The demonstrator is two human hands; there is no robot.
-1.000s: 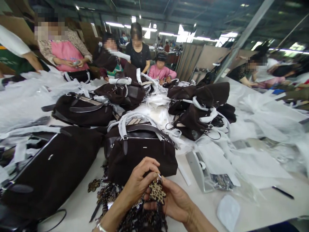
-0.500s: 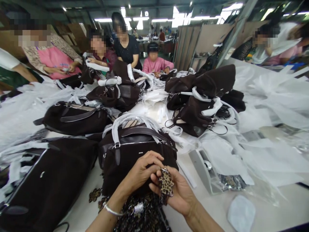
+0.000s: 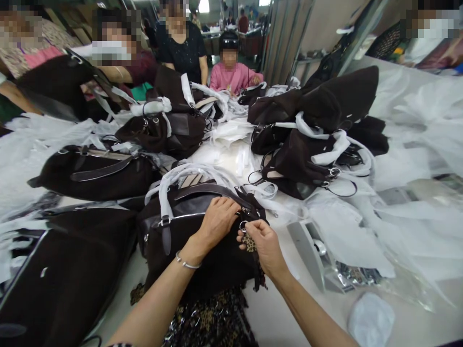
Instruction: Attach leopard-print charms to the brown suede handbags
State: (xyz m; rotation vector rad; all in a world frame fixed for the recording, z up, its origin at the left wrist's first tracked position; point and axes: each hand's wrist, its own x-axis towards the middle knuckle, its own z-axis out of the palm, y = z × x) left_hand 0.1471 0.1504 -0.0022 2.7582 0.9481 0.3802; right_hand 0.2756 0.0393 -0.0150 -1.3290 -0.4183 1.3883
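A dark brown handbag (image 3: 202, 260) with paper-wrapped handles (image 3: 191, 171) stands in front of me. My left hand (image 3: 220, 219) lies over its upper right side, fingers curled at the handle fitting; the fingertips are partly hidden. Just beside it, my right hand (image 3: 263, 243) pinches a leopard-print charm (image 3: 249, 242) by its metal ring (image 3: 243, 225), close to the bag's front. A heap of similar dark charms with metal rings (image 3: 211, 318) lies at the bag's near side.
More dark bags (image 3: 68, 265) lie to the left, and others (image 3: 294, 164) are stacked at right. White wrapping sheets (image 3: 408, 226) cover the right side, near a grey box (image 3: 307, 253) and a pale round pad (image 3: 372, 318). Several people (image 3: 231, 72) work across the table.
Both hands have moved up and forward from above the charm heap to the handbag's upper right side. The charm has gone along in my right hand. A co-worker at left has lifted a dark bag.
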